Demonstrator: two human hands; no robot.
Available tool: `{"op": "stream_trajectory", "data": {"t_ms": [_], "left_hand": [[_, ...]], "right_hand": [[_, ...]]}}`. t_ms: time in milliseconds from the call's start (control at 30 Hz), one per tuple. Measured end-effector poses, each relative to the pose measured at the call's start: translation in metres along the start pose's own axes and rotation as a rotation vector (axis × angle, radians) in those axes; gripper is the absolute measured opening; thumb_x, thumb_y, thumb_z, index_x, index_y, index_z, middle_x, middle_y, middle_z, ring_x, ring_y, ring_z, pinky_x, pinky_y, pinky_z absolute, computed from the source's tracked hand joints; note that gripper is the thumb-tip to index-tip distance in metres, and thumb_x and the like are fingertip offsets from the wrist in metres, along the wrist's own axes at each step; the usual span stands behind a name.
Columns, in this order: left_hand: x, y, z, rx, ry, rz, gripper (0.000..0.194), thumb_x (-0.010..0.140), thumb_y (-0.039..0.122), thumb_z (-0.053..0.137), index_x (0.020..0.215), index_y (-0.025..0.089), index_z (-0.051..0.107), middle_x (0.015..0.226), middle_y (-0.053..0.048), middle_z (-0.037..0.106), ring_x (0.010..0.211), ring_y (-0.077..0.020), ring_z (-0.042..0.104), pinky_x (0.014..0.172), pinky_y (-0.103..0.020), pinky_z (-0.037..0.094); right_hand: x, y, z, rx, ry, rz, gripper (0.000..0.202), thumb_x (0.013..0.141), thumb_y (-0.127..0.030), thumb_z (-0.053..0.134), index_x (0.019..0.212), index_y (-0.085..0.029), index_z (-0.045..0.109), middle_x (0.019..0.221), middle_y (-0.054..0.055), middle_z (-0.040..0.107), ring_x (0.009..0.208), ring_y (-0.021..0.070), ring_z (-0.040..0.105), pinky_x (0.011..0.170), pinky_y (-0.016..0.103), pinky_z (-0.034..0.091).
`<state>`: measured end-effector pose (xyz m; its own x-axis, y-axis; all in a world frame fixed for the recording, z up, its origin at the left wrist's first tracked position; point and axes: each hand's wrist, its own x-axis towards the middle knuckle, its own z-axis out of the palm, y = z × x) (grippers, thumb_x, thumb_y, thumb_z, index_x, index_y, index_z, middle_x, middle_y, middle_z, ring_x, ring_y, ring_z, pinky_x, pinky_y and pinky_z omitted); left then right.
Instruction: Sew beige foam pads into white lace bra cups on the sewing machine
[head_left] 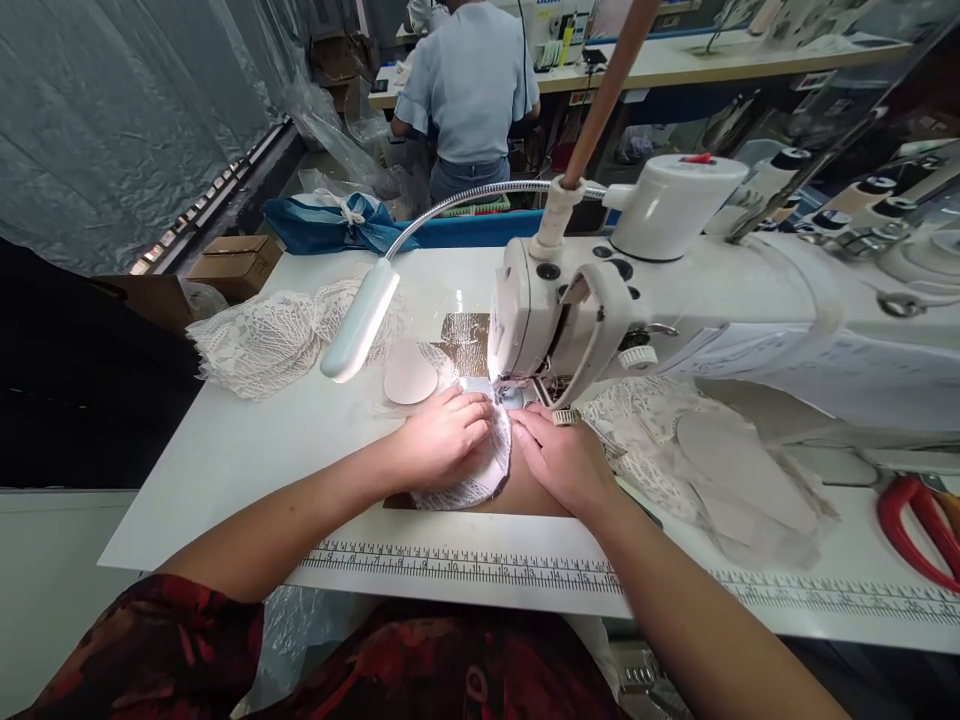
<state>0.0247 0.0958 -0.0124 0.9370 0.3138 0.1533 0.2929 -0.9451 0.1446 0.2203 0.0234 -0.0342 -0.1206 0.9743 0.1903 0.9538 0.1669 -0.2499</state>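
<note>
My left hand (444,436) lies flat with fingers stretched out on a rounded white lace piece (486,478). That piece's upper edge reaches the needle area of a white sewing machine (525,310). Close by on the right, my right hand (562,458) has its thumb and forefinger at the lace piece's right edge, beside the presser foot. Its fingertips are partly hidden under the machine head, so I cannot tell whether they pinch the edge. A smooth pale oval pad (410,374) rests on lace just beyond my left hand.
Stacked lace pieces (259,340) lie at the table's left; more lace and beige fabric pieces (720,460) lie at right. Red-handled scissors (919,530) rest far right. A lamp (361,320) hangs over the table. A printed ruler (480,565) runs along the front edge. A person (472,90) works beyond.
</note>
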Motion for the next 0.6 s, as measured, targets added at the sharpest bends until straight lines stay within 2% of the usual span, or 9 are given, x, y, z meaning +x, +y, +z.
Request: {"op": "stream_trajectory", "data": {"t_ms": [133,367,600], "left_hand": [[0.000,0.003,0.002,-0.038,-0.045,-0.040,0.041,0.090,0.043,0.053,0.114,0.010,0.059,0.109,-0.016,0.060,0.103,-0.0282,0.055,0.096,-0.048,0.041],[-0.003,-0.010,0.008,-0.078,-0.016,-0.001,0.031,0.091,0.038,0.050,0.103,0.011,0.060,0.102,-0.014,0.061,0.104,-0.0272,0.054,0.099,-0.047,0.038],[-0.005,-0.021,0.010,-0.148,0.038,0.023,0.022,0.092,0.034,0.049,0.095,0.015,0.060,0.101,-0.012,0.062,0.106,-0.0246,0.055,0.108,-0.046,0.033]], "right_hand": [[-0.002,0.004,0.002,0.060,0.024,-0.011,0.034,0.093,-0.022,0.039,0.105,-0.019,0.071,0.100,0.010,0.069,0.084,0.0202,0.061,0.072,0.028,0.043],[-0.005,0.003,0.003,0.117,0.082,-0.111,0.027,0.089,-0.020,0.046,0.093,-0.024,0.072,0.089,0.003,0.069,0.070,0.0149,0.055,0.063,0.025,0.038],[-0.004,0.004,0.004,0.142,0.137,-0.189,0.025,0.086,-0.014,0.050,0.086,-0.021,0.073,0.083,0.001,0.067,0.062,0.0113,0.048,0.058,0.024,0.033]]}}
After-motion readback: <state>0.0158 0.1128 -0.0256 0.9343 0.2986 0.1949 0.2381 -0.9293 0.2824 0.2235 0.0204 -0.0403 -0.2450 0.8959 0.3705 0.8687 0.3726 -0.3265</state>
